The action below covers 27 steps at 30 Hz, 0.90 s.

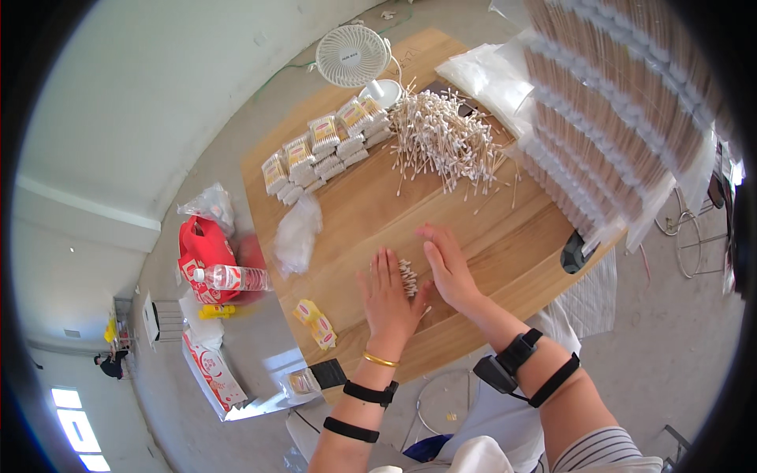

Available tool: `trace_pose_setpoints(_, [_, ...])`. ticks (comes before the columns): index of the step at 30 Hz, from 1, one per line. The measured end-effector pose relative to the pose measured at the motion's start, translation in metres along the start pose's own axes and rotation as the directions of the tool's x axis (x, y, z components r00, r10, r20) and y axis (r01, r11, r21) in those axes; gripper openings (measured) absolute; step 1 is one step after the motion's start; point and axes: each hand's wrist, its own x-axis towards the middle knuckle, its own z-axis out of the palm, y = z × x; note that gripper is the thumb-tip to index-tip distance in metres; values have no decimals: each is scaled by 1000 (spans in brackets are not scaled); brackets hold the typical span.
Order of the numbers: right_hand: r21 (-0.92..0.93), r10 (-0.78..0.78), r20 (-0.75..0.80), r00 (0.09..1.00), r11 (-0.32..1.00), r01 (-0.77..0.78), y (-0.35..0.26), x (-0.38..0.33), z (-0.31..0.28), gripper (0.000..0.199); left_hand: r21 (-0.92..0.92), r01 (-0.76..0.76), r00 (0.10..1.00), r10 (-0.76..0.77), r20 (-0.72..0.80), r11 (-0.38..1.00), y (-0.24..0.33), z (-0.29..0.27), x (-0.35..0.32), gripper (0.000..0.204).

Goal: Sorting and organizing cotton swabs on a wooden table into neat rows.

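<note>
A small bundle of cotton swabs (408,277) lies on the wooden table (505,276) between my two hands. My left hand (388,303) rests flat with its fingers stretched out, its thumb side against the swabs and hiding part of them. To their right, my right hand (451,270) is turned on edge, fingers extended and holding nothing. One loose swab tip shows below the bundle, between the hands. Beyond them is a big loose heap of cotton swabs (445,138). Two yellow-and-white cards (315,323) lie to the left of my left hand.
Stacked packs of swabs (323,135) and clear plastic bags (299,234) are along the table's left side. A white fan (352,57) stands at the back. Large bags of swabs (607,102) rise at the right. A water bottle (236,277) and red bag (206,240) are left of the table.
</note>
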Motion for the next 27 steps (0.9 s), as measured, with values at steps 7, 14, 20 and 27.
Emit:
trace_pose_setpoints(7, [-11,-15,7,1000,1000,15,9,0,-4,27,-145,143,985,-127,117,979,1,-29,-18,91])
trace_pose_setpoints(14, [-14,-43,10,999,999,43,9,1,2,28,-7,-35,999,35,-5,999,4,6,-6,95])
trace_pose_setpoints(20, [-10,-18,17,1000,1000,18,6,3,1,28,-62,-61,998,59,-32,996,-14,8,18,95])
trace_pose_setpoints(27, [11,-8,9,1000,1000,8,9,0,-5,29,-216,-86,993,66,-98,973,-1,-15,-15,95])
